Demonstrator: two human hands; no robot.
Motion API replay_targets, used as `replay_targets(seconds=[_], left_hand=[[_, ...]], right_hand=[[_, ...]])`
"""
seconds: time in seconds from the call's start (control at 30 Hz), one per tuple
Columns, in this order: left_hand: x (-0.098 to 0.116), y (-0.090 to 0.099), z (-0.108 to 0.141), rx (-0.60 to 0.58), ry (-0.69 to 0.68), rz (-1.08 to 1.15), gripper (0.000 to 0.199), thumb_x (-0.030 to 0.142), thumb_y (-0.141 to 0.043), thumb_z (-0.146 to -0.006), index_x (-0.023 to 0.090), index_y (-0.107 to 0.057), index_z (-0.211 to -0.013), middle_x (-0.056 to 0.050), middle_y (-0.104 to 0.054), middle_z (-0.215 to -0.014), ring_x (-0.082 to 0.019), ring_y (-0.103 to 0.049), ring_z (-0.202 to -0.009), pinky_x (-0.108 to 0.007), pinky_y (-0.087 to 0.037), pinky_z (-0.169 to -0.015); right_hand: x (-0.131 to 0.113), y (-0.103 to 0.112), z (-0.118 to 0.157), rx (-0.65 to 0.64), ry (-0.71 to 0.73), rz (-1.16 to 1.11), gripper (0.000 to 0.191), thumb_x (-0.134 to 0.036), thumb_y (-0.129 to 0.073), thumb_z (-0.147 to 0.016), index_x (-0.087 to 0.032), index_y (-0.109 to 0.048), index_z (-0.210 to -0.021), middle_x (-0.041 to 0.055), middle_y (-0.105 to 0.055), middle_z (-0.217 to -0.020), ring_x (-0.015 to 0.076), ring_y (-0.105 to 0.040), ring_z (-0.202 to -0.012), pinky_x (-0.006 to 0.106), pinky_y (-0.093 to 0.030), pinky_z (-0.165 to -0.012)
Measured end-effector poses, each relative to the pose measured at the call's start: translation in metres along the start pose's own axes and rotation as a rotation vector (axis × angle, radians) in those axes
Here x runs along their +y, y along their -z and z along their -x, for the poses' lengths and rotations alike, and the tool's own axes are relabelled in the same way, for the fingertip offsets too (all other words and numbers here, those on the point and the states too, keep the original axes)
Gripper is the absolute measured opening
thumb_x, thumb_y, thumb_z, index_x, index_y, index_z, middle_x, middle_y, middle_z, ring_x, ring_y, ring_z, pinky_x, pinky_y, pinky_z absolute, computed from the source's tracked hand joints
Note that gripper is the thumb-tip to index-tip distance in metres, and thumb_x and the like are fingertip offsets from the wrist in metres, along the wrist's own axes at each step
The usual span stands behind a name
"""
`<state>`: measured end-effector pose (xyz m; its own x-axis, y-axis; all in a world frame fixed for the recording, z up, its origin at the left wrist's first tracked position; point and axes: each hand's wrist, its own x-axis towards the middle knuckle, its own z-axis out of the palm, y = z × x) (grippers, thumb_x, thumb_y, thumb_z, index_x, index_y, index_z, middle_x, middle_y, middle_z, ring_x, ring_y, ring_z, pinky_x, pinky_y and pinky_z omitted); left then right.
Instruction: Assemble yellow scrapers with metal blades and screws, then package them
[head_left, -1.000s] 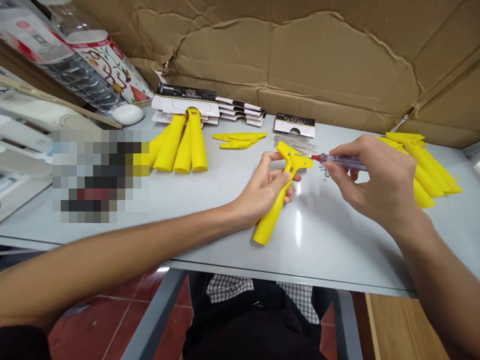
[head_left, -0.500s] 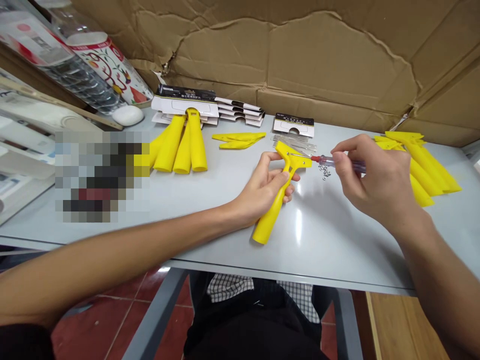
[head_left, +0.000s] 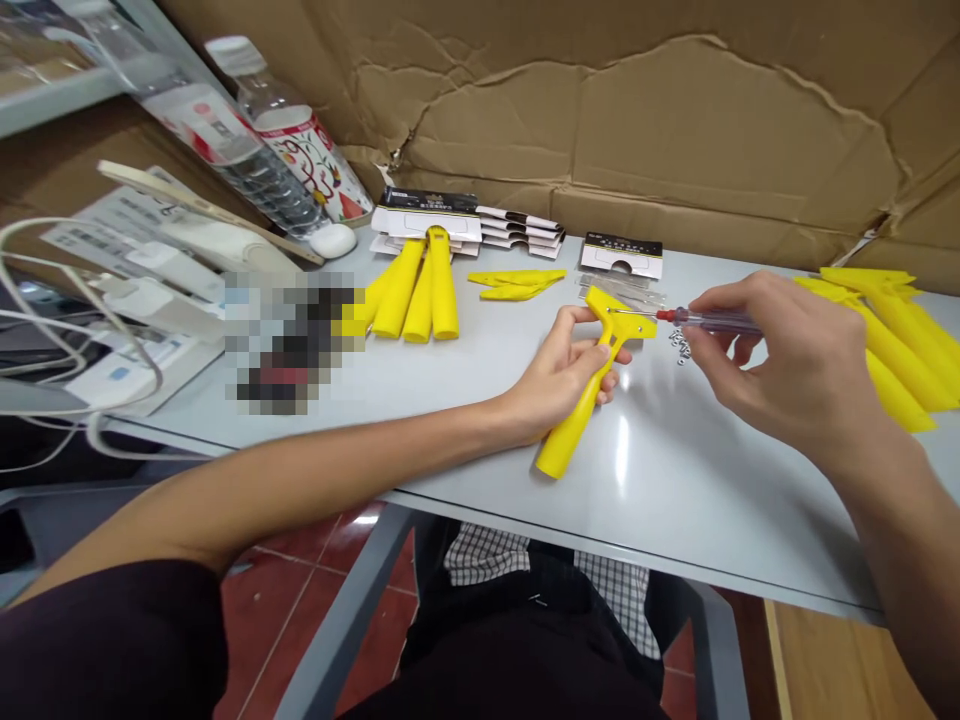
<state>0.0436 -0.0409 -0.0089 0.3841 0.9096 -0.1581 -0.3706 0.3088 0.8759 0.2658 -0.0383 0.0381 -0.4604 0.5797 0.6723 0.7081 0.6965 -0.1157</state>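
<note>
My left hand (head_left: pixel 559 380) is closed round the neck of a yellow plastic scraper (head_left: pixel 576 415), its wide head tilted up and away from me. Between the fingers and thumb of my right hand (head_left: pixel 787 370) is a screwdriver (head_left: pixel 724 321) with a clear handle and a red collar. Its thin shaft lies across the scraper head, the tip at the screw hole on the left side. Just behind the head are thin clear strips (head_left: pixel 634 290). Several tiny metal screws or nuts (head_left: pixel 680 346) lie loose beneath the screwdriver.
Yellow scrapers (head_left: pixel 442 300) stand left with printed cards (head_left: pixel 427 215); more yellow scrapers (head_left: pixel 900 345) lie right. Flat yellow pieces (head_left: pixel 517 284) and another card (head_left: pixel 622 256) are behind. Bottles (head_left: pixel 307 150), white cables (head_left: pixel 82 270) and a cardboard wall (head_left: pixel 645 120) border the table.
My view has turned left, so everything sits further right and more cables show. Both hands keep their holds, and the screwdriver tip stays at the scraper head.
</note>
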Motion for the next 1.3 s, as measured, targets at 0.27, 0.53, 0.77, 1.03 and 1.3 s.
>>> replay_targets(seconds=[0.27, 0.53, 0.77, 1.03, 1.3], left_hand=[[-0.001, 0.001, 0.0, -0.004, 0.007, 0.014, 0.029, 0.015, -0.061, -0.104, 0.027, -0.04, -0.12, -0.002, -0.068, -0.096, -0.009, -0.057, -0.064, -0.026, -0.045, -0.062], [0.001, 0.001, 0.001, -0.02, 0.005, -0.016, 0.025, 0.014, -0.058, -0.105, 0.026, -0.042, -0.119, -0.002, -0.068, -0.095, -0.009, -0.057, -0.063, -0.027, -0.046, -0.063], [0.002, 0.0, 0.002, 0.016, 0.001, -0.014, 0.028, 0.014, -0.06, -0.102, 0.028, -0.04, -0.117, 0.0, -0.065, -0.093, -0.008, -0.055, -0.062, -0.024, -0.043, -0.059], [0.002, 0.001, 0.006, -0.005, -0.038, -0.03, 0.042, 0.034, -0.075, -0.101, 0.029, -0.036, -0.114, 0.003, -0.065, -0.089, -0.007, -0.053, -0.059, -0.022, -0.041, -0.054], [0.003, 0.004, 0.008, -0.06, -0.02, -0.053, 0.044, 0.043, -0.074, -0.101, 0.029, -0.033, -0.11, 0.006, -0.067, -0.091, -0.006, -0.056, -0.056, -0.02, -0.044, -0.05]], right_hand=[[-0.003, 0.003, 0.001, 0.017, 0.02, 0.021, 0.018, -0.018, -0.067, -0.1, -0.033, -0.071, -0.107, 0.0067, -0.073, -0.105, 0.0219, -0.068, -0.074, 0.04, -0.054, -0.063], [-0.015, 0.004, -0.002, 0.031, 0.001, -0.047, 0.019, -0.015, -0.069, -0.097, -0.03, -0.07, -0.109, 0.0094, -0.075, -0.107, 0.0275, -0.073, -0.088, 0.044, -0.059, -0.074], [-0.012, 0.004, -0.001, -0.042, -0.096, 0.051, 0.014, -0.022, -0.056, -0.107, -0.028, -0.069, -0.105, -0.0023, -0.07, -0.066, 0.0203, -0.07, -0.058, 0.034, -0.046, -0.055], [-0.016, 0.006, -0.003, 0.031, 0.024, -0.037, 0.021, -0.019, -0.081, -0.092, -0.032, -0.07, -0.105, -0.0009, -0.084, -0.095, 0.0209, -0.078, -0.077, 0.035, -0.056, -0.064], [-0.015, 0.005, -0.004, 0.073, 0.071, -0.108, 0.011, -0.023, -0.077, -0.091, -0.032, -0.071, -0.096, 0.0032, -0.079, -0.089, 0.0229, -0.075, -0.075, 0.038, -0.059, -0.061]])
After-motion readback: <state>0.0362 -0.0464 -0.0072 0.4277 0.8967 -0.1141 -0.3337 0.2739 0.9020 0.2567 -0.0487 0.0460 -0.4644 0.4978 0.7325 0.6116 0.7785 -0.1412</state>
